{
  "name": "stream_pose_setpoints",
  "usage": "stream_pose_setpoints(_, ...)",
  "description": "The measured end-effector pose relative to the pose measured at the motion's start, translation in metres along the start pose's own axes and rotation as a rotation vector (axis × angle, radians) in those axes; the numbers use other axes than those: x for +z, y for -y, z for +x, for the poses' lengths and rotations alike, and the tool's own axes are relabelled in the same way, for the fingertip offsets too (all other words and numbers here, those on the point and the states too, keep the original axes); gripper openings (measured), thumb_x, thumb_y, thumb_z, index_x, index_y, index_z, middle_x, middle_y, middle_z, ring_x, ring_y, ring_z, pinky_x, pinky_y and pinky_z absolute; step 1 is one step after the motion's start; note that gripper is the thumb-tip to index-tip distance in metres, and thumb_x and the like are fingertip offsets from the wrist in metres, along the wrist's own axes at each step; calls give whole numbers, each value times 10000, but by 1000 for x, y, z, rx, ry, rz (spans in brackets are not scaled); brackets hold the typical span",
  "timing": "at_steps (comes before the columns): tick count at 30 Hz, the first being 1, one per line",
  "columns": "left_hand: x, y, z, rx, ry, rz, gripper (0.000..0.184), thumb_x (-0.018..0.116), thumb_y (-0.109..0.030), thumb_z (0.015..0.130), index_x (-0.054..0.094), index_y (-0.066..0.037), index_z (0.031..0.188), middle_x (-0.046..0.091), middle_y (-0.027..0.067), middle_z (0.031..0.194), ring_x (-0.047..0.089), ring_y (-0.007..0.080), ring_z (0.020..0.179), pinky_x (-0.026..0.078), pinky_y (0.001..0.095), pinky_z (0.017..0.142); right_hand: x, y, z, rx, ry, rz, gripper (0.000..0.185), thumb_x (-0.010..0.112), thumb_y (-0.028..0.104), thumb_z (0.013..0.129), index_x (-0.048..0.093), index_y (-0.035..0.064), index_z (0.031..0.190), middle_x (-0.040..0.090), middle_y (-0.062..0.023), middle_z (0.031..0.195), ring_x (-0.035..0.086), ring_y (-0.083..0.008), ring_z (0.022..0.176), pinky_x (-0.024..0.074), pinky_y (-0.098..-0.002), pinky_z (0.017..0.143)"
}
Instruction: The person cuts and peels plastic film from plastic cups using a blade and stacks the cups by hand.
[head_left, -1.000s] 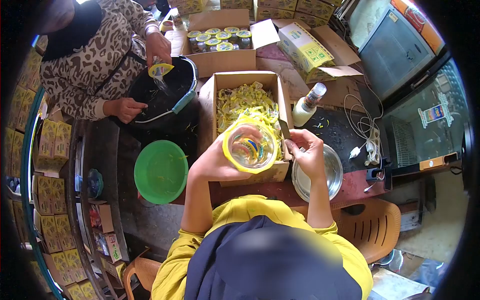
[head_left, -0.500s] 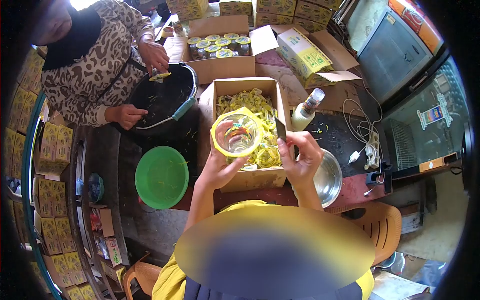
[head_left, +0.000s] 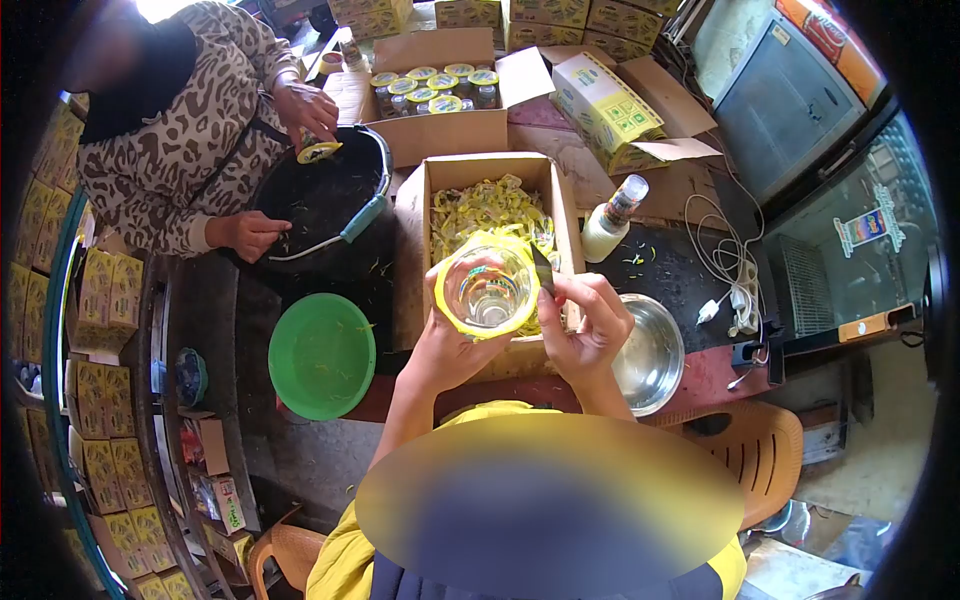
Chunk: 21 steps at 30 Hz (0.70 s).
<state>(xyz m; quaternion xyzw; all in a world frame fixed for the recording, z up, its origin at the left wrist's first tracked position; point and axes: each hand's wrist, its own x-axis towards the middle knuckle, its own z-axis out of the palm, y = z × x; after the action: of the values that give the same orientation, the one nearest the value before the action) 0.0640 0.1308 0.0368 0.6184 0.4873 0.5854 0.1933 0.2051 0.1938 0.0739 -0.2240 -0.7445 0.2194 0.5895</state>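
Note:
My left hand (head_left: 438,352) is closed around a clear cup (head_left: 490,295) with a yellow rim, its mouth facing up toward me. In my right hand (head_left: 590,322) is a knife (head_left: 542,268), its dark blade lying against the right side of the rim. The handle is hidden by my fingers. Both hands are over the near part of an open cardboard box (head_left: 412,262), which holds a heap of yellow plastic trimmings (head_left: 480,208).
A green basin (head_left: 322,355) is at left and a metal bowl (head_left: 650,365) at right. Behind the box are a white bottle (head_left: 607,235) and a carton (head_left: 440,128) of lidded cups. A co-worker's hand (head_left: 305,110) holds a yellow-rimmed piece over a black bucket (head_left: 385,165).
The cup has moved slightly right and down, tilting a little. My right hand has come left and down, bringing the blade from beside the cup onto its rim.

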Motion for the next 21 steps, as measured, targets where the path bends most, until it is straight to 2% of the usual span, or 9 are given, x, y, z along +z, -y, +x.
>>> stream_pose_setpoints(4,1,6,-2,7,5,91,699,703,-80,670,285,-20,1227,335,149,1184,391,262,1133,424,331,889,-1,1,-2,14,-37,2,207,659,-54,665,629,20,856,606,-78,733,565,-118,576,458,-217,507)
stream_pose_setpoints(6,9,11,-7,-46,-103,-44,685,703,-97,680,295,-15,1224,342,154,1181,373,264,1145,426,330,882,-1,2,-4,-2,-55,-3,208,659,-54,663,629,17,856,605,-81,728,566,-120,575,459,-217,507)
stream_pose_setpoints(9,10,0,-5,-99,-118,17,695,698,-105,696,273,-3,1236,347,163,1176,379,257,1142,429,328,874,0,3,-6,-8,-53,-9,208,660,-53,661,630,15,855,605,-83,720,569,-121,573,461,-217,510)
stream_pose_setpoints(12,8,-12,1,-122,-44,-43,706,687,-108,716,246,11,1254,342,170,1188,386,251,1140,414,324,891,3,1,-9,1,-50,-14,200,655,-63,663,615,11,844,592,-80,716,557,-119,575,446,-214,508)
stream_pose_setpoints(15,9,-3,-4,-30,-44,97,720,673,-97,728,216,20,1273,343,172,1201,412,245,1119,393,327,909,4,2,-8,-26,-52,-32,188,643,-87,667,582,-3,823,567,-74,713,529,-114,579,410,-208,496)
stream_pose_setpoints(17,10,-1,-5,-45,-40,92,728,669,-101,733,205,23,1281,354,172,1202,425,250,1105,383,332,915,6,0,-10,-15,-65,-26,187,645,-84,666,583,-1,823,568,-71,712,530,-114,576,408,-207,494)
stream_pose_setpoints(21,10,-7,-1,-96,-40,16,731,660,-94,737,196,28,1289,385,169,1181,445,254,1086,378,340,915,4,2,-9,18,-90,-72,204,662,-58,655,637,16,843,596,-75,702,563,-118,565,466,-218,513)
